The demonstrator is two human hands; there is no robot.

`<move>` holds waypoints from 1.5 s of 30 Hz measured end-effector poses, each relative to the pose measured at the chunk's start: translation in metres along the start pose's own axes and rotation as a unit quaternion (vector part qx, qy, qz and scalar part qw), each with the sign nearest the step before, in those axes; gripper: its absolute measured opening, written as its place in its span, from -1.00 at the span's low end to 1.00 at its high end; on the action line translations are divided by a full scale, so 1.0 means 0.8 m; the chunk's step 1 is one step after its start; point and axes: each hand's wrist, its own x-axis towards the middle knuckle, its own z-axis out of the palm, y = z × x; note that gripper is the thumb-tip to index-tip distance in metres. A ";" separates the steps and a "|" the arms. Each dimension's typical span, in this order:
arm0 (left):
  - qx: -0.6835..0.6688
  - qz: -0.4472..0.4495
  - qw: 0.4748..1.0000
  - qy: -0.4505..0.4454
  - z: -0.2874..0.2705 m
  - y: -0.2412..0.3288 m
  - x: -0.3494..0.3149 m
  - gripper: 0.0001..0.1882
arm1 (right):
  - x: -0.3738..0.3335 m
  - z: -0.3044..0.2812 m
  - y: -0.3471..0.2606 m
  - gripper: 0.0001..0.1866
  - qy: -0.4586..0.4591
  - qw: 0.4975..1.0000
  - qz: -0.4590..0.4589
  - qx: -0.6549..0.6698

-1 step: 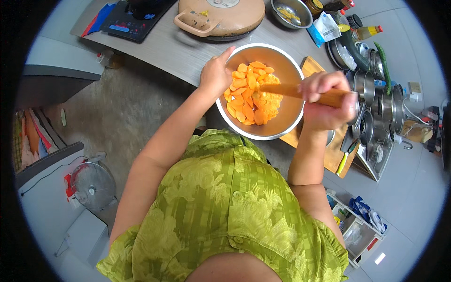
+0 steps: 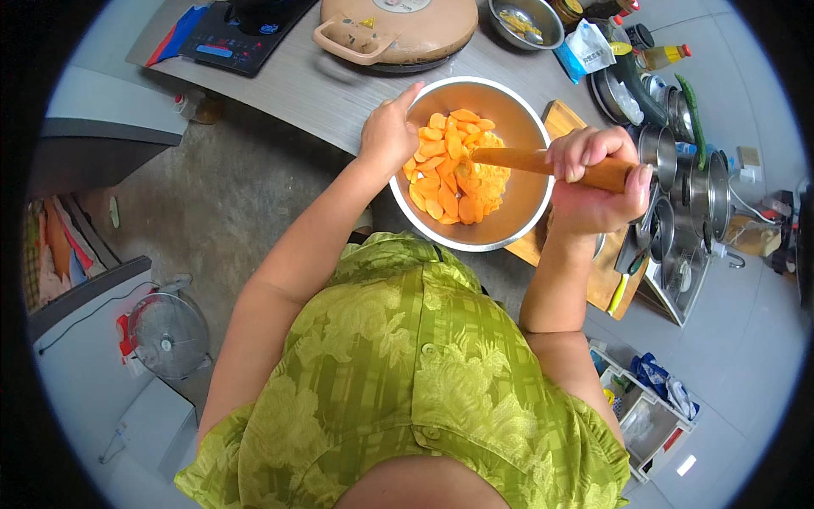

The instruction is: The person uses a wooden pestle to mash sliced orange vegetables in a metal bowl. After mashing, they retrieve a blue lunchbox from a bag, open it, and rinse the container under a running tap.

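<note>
Stick [image 2: 519, 160] ran through the tightly curled right hand [image 2: 598, 176] toward orange slices [image 2: 445, 199], while the left hand [image 2: 390, 131] held the bowl [image 2: 524, 202].

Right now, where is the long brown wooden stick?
In the head view, right of centre, the wooden stick is gripped in the right hand, its far end at the orange vegetable slices inside the round metal bowl.

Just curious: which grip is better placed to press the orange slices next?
Probably the right grip: it holds the wooden stick, whose far end reaches the orange slices. The left grip holds the bowl's rim.
</note>
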 end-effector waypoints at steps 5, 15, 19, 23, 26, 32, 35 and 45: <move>-0.012 0.022 1.000 0.013 0.001 0.000 -0.001 -0.38 | -0.009 -0.021 0.049 -0.52 0.029 0.998 0.058 -0.024; 0.004 0.004 1.000 -0.002 0.001 -0.001 -0.002 -0.37 | -0.014 -0.002 0.024 -0.51 0.017 0.998 -0.010 -0.052; 0.008 -0.008 1.000 -0.009 -0.003 0.003 -0.002 -0.37 | 0.008 0.001 0.003 -0.51 0.034 0.998 -0.043 -0.030; -0.008 0.004 1.000 0.004 -0.001 0.003 -0.002 -0.37 | 0.015 -0.014 0.043 -0.52 0.023 0.999 -0.042 -0.016; -0.010 0.017 1.000 0.014 0.001 0.001 -0.002 -0.37 | 0.022 -0.018 0.068 -0.53 0.032 0.997 0.024 -0.065; 0.002 0.024 1.000 0.020 0.001 -0.002 -0.003 -0.37 | 0.045 -0.005 0.007 -0.54 0.035 0.998 -0.027 -0.046; -0.001 0.024 1.000 0.016 0.001 -0.003 -0.002 -0.36 | 0.047 -0.006 0.011 -0.51 0.042 0.998 -0.009 -0.049; 0.011 0.001 1.000 0.001 -0.004 0.005 -0.002 -0.37 | 0.055 -0.022 0.007 -0.49 0.039 0.997 -0.007 -0.060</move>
